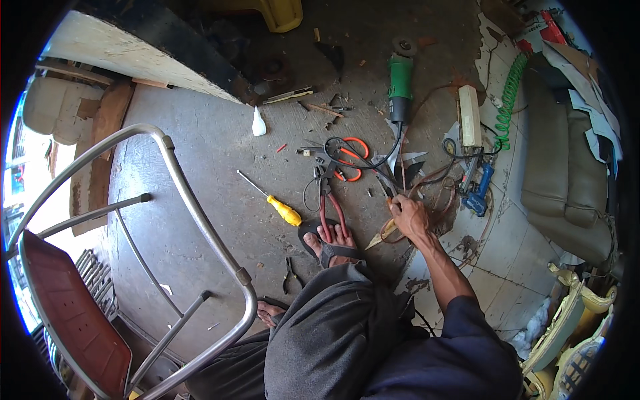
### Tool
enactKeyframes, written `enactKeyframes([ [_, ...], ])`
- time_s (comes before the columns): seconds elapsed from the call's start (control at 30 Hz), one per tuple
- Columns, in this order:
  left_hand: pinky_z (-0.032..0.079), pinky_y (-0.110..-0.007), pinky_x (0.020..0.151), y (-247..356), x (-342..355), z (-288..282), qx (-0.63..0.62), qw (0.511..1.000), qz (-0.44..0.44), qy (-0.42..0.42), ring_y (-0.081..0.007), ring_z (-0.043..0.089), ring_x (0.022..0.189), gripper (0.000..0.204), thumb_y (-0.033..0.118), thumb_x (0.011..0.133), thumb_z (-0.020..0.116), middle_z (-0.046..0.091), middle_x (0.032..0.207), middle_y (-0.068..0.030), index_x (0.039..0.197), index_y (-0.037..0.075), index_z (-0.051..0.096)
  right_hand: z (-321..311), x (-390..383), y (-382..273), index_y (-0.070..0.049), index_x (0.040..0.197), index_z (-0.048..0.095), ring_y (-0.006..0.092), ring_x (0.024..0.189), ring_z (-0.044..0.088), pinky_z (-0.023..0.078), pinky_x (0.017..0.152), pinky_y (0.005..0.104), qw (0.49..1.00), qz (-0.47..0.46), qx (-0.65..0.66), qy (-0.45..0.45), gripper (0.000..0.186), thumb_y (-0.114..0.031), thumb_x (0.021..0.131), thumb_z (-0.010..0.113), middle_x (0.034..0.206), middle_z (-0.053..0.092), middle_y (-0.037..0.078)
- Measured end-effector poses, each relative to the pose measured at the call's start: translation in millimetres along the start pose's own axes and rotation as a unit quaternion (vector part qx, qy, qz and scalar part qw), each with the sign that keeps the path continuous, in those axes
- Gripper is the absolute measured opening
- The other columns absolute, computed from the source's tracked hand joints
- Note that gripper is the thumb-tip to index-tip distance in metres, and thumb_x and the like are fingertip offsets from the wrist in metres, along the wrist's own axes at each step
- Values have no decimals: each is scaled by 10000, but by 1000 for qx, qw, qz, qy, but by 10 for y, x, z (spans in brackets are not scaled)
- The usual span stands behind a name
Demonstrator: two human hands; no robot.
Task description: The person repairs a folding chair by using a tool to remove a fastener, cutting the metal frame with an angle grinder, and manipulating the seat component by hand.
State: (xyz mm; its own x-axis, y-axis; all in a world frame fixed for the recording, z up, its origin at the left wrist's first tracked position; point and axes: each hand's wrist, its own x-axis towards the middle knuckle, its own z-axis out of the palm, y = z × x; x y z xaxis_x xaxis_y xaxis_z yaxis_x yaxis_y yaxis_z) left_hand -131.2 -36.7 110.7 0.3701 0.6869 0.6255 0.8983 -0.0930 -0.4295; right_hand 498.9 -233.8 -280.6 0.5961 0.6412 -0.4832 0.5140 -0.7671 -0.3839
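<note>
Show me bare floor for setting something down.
The bare grey concrete floor lies between the curved silver metal chair frame and yellow-handled screwdriver, left of the white plastic bottle. It's crowded around the red-handled pliers, orange-handled scissors and right hand.

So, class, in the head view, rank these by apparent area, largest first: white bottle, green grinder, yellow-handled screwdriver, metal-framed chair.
1. Metal-framed chair
2. Green grinder
3. Yellow-handled screwdriver
4. White bottle
Nearness to the camera may enlarge the chair.

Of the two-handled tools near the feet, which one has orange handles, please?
The scissors, just beyond the large pliers; those have red handles, and the small pliers have dark ones.
</note>
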Motion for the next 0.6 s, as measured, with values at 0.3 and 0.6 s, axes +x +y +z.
enactKeyframes([
  [0.3,458,-276,441,-138,-14,0,-10,1000,12,-17,-126,545,475,614,671,898,604,628,639,-14,762,75,672,298,146,-650,-35,1039,670,399,914,685,544,795,448,969,-218,112,-12,169,-135,914,616,966,707,198],
  [0.6,514,-336,687,-314,-146,7,-67,979,-155,-113,-216,654,793,320,310,889,725,675,964,-83,1078,64,647,585,473,-1143,6,997,632,425,913,689,540,782,499,988,-105,95,-64,443,-419,888,697,927,705,211],
])
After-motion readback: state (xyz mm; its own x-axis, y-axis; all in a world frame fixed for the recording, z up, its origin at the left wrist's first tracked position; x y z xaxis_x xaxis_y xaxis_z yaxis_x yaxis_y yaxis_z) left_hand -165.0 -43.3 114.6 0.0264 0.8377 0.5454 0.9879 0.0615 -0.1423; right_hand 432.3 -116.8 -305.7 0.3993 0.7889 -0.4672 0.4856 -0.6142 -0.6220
